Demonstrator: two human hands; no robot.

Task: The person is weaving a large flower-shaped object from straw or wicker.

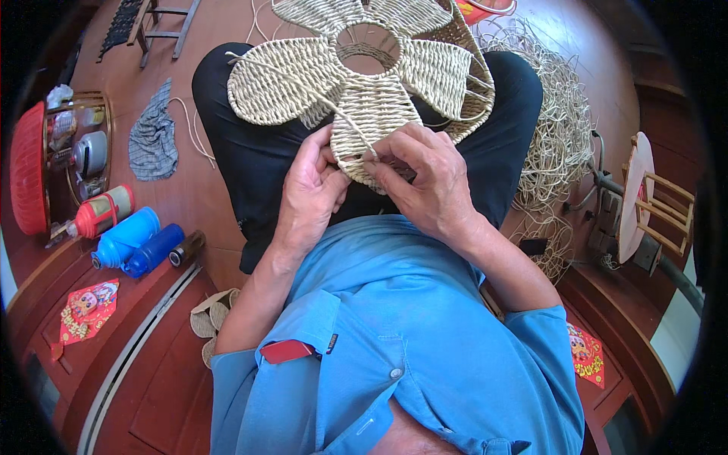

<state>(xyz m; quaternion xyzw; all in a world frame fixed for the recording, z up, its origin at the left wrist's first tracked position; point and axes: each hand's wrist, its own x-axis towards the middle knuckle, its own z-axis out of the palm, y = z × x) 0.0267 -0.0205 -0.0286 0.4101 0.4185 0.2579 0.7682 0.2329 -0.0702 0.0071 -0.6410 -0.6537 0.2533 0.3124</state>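
Across my lap lies a flower-shaped woven straw piece (277, 80), with broad pale petals around a round central hole. My left hand (312, 189) grips the left edge of the nearest petal (375, 106), its fingers partly hidden behind the weave. My right hand (428, 178) is closed at that petal's lower right, thumb and fingers pinching a straw cord (345, 120). This cord runs from the petal tip up across the left petal. Behind the right-hand petals curves another woven straw part (479, 83).
A large heap of loose straw cord (557, 114) lies on the floor at right, near a wooden stool (656, 197). At left are a checked cloth (154, 135), several flasks (129, 236) and a red basin (29, 167). A small chair (163, 30) stands at far left.
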